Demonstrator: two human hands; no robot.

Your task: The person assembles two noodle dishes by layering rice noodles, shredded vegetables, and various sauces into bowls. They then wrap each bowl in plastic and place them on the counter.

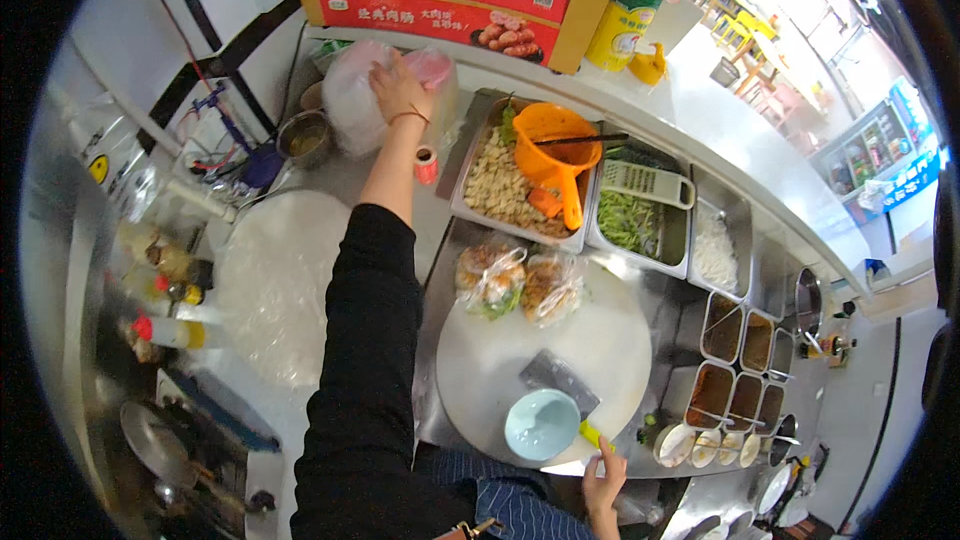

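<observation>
My left arm, in a black sleeve, reaches far forward. My left hand [400, 92] lies with spread fingers on a pile of clear plastic bags [358, 110], beside a pink item [430, 68]. Close to my body, my right hand [604, 482] has its fingers at the end of the yellow-green handle of a cleaver [560, 380]. Its grey blade rests on the round white board [625, 340], partly hidden by a light blue bowl [541, 424]. Two filled food bags, a left one [490, 280] and a right one [552, 288], sit on the board's far edge.
Beyond the board are a tray of chopped food [500, 185] with an orange strainer [550, 135] and a tray of green shreds [625, 223] under a grater [648, 183]. Sauce containers [722, 328] stand right. A plastic-covered round surface [280, 290] lies left; a red box [430, 5] stands behind.
</observation>
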